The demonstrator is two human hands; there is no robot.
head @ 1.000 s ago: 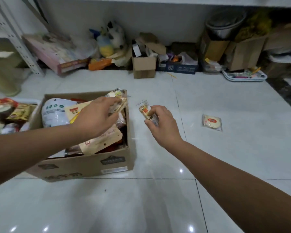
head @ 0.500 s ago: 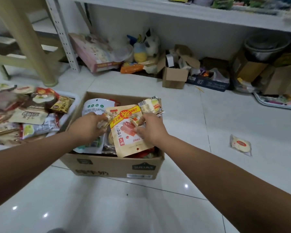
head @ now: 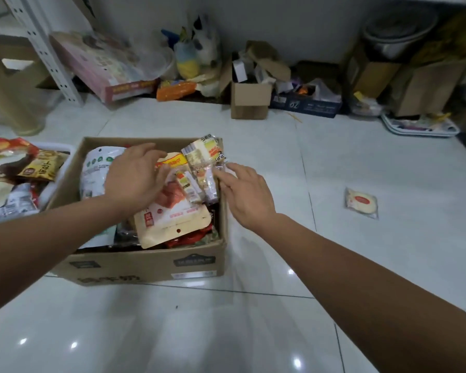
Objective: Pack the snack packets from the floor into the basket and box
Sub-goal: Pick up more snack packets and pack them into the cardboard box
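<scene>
Hands have released the packets (head: 170, 224), left hand (head: 135, 179) and right hand (head: 242, 195) spread-fingered above box (head: 145, 262), glossy tiled floor (head: 361, 157), lone packet (head: 361, 202)

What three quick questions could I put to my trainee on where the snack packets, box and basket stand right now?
1. True or false: the cardboard box is empty.
2. Where does the round packet lie? A in the box; B on the floor right of the box; C in a hand.
3. Fill in: in this view the white basket stands on the box's ___ side.
Key: 1 false; 2 B; 3 left.
</scene>
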